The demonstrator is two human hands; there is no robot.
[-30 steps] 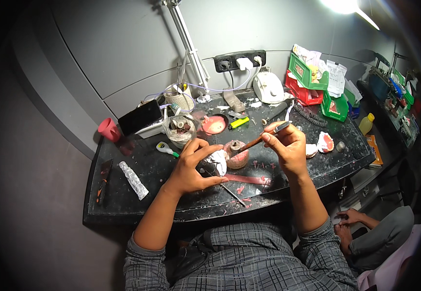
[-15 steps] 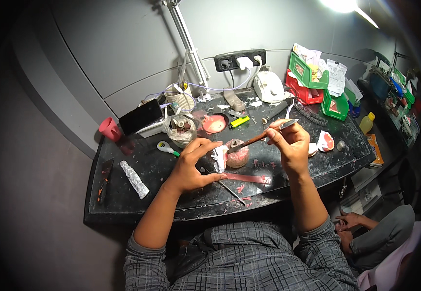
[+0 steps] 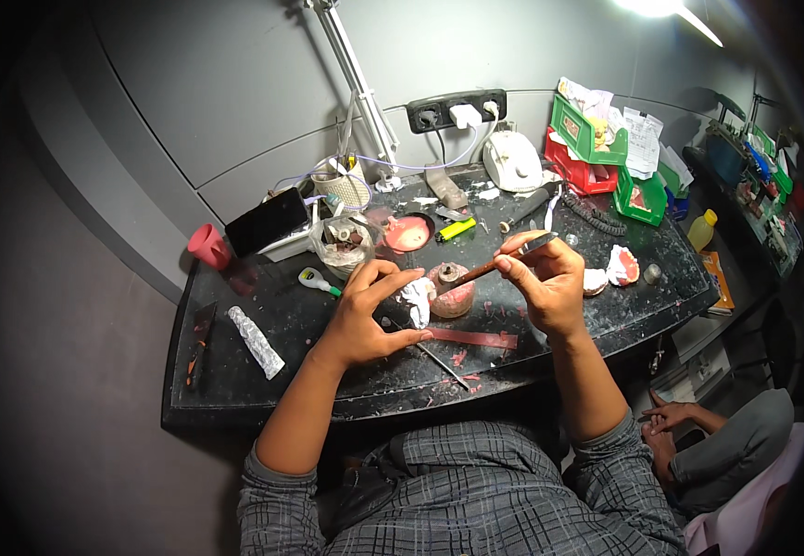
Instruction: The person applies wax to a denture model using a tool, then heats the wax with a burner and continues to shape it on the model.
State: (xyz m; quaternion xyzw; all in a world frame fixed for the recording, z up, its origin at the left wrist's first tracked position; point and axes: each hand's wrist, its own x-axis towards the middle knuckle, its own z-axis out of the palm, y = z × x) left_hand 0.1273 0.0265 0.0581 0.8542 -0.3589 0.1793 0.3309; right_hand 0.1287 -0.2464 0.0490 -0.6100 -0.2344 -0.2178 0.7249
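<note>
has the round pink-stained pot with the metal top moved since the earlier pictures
No: the pot keeps its place on the black desk, behind the flat pink strip.

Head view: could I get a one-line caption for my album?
Left hand holds a white piece; right hand points a brown tool at it over a cluttered black desk.

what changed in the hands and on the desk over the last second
Only small shifts: the brown tool in the right hand moved slightly right, then back left, and the white piece in the left hand seems to have turned a little. Nothing was taken hold of or let go. The round pot, pink strip and red cup stayed put.
</note>
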